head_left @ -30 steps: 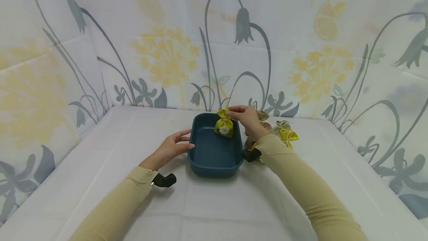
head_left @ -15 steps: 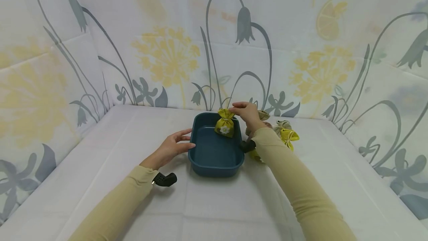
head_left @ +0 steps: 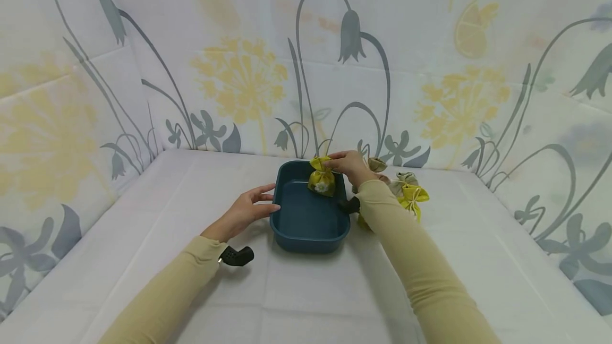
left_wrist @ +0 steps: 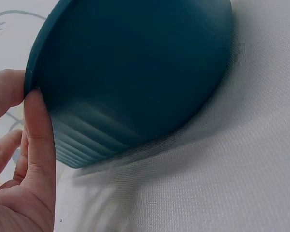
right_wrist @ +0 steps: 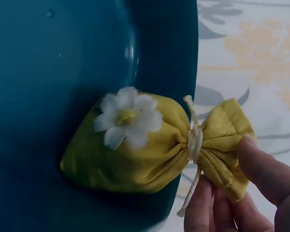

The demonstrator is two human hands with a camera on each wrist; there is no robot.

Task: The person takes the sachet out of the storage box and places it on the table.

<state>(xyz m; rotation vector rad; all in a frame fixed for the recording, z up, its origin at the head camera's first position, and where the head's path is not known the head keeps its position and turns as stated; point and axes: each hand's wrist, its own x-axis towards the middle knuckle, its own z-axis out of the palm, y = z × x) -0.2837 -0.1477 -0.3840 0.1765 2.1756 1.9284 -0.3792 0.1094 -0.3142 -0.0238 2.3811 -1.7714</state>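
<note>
My right hand (head_left: 351,168) pinches the gathered top of a small yellow drawstring pouch (head_left: 322,182). The pouch has a white flower and a pale cord, both plain in the right wrist view, where its body (right_wrist: 130,154) lies against the basin's inner wall. The dark blue-green basin (head_left: 311,246) is rectangular with rounded corners. At its left side my left hand (head_left: 241,211) holds the rim. In the left wrist view the thumb and one finger (left_wrist: 38,130) meet at that rim, with the fingertip partly hidden.
Several more pouches stand right of the basin, including a yellow one (head_left: 413,198) and a greyish one (head_left: 405,178), partly hidden by the right arm. A white cloth (head_left: 306,291) covers the table. A floral curtain (head_left: 306,68) hangs behind.
The yellow pouch stays at the basin's back right corner and has turned slightly. My right forearm has shifted a little left. My left hand has kept its hold on the rim.
</note>
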